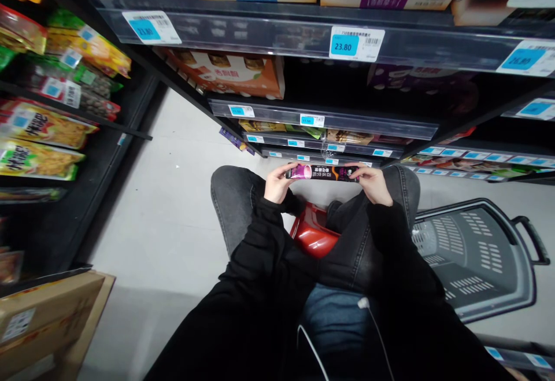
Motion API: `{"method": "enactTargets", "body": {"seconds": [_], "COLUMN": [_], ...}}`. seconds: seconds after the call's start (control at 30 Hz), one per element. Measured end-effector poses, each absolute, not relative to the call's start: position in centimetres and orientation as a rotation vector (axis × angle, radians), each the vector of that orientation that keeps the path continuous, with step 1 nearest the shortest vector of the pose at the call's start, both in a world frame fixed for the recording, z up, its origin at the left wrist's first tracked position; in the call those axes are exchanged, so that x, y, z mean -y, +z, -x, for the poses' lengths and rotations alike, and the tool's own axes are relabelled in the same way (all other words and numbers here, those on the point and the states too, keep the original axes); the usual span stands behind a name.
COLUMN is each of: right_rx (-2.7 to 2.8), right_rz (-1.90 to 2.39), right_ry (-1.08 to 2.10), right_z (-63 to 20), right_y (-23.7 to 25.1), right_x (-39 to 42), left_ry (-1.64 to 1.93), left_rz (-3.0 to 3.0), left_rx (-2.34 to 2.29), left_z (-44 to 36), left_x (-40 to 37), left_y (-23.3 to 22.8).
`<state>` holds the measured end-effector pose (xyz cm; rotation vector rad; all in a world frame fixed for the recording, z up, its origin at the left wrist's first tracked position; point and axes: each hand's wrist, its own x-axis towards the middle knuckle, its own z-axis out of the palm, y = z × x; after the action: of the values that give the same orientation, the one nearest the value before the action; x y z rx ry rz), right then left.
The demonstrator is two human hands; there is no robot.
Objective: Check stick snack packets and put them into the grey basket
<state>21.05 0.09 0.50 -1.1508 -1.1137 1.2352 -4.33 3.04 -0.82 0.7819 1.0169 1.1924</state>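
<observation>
A long, narrow black packet [323, 172] with purple and pink print and a cup picture stretches level between my two hands, above my bent knees. Its left end is pinched by my left hand [277, 183], thumb and fingers closed on it. My right hand [373, 183] grips the other end the same way. Just beyond the packet are the low shelves [323, 116] with price tags. Below it, between my legs, a shiny red stool [315, 236] shows in part.
A grey shopping basket [477, 259] with a black handle lies on the floor at my right. Bagged snacks [39, 124] fill a rack on the left, with a cardboard box [47, 317] below. Boxed drinks [234, 74] stand on the shelf ahead. A white cable [313, 349] hangs over my lap.
</observation>
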Motion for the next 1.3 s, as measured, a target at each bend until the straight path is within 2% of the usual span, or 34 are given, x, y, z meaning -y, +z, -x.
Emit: {"method": "enactTargets", "body": {"seconds": [0.4, 0.7, 1.0, 1.3], "right_rx": [0.900, 0.709, 0.875, 0.696], "right_rz": [1.326, 1.414, 1.402, 1.286], "right_ry": [1.310, 1.663, 1.503, 1.613], "right_z": [-21.0, -20.4, -20.6, -18.7], "right_y": [-0.1, 0.8, -0.2, 0.7], "right_x": [-0.2, -0.3, -0.3, 0.1], "left_ry": [0.990, 0.885, 0.377, 0.126], "left_rz": [-0.665, -0.586, -0.792, -0.831], "left_rx": [-1.141, -1.113, -0.972, -0.816], "left_z": [4.3, 4.0, 3.6, 1.8], "left_x": [-3.2, -3.0, -2.2, -1.0], "left_y": [-1.1, -0.8, -0.3, -0.4]}}
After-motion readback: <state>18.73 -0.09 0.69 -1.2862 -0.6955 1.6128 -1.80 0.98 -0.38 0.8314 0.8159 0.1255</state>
